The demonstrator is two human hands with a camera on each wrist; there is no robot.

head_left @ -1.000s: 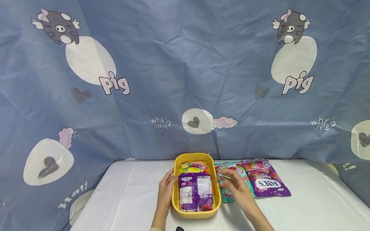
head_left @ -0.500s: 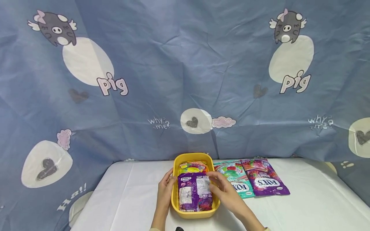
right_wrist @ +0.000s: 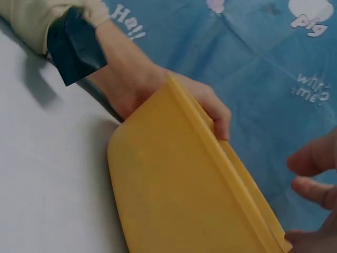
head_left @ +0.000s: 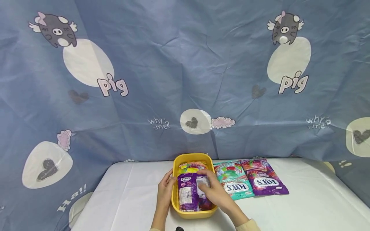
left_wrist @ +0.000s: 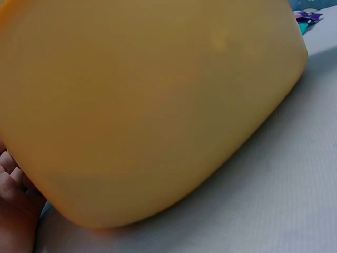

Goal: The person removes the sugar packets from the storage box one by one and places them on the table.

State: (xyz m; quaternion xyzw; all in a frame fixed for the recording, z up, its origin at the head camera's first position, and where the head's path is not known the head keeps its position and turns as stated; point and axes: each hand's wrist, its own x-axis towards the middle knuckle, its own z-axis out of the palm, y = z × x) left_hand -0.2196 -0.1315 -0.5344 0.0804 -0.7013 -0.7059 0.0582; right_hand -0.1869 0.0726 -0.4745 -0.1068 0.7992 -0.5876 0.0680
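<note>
Yellow tub (head_left: 195, 214), long axis forward

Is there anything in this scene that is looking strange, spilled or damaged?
Nothing visible looks spilled or damaged. Slightly odd: the teal bag and purple bag beside the yellow tray show upside-down lettering in the head view.

Yellow rounded-corner tub (head_left: 196, 215) standing upright and open on a white surface (head_left: 138, 192), purple FOX'S bag (head_left: 194, 195) lying inside at the near end, partly overlapping a yellow-and-orange bag (head_left: 193, 167)
</note>
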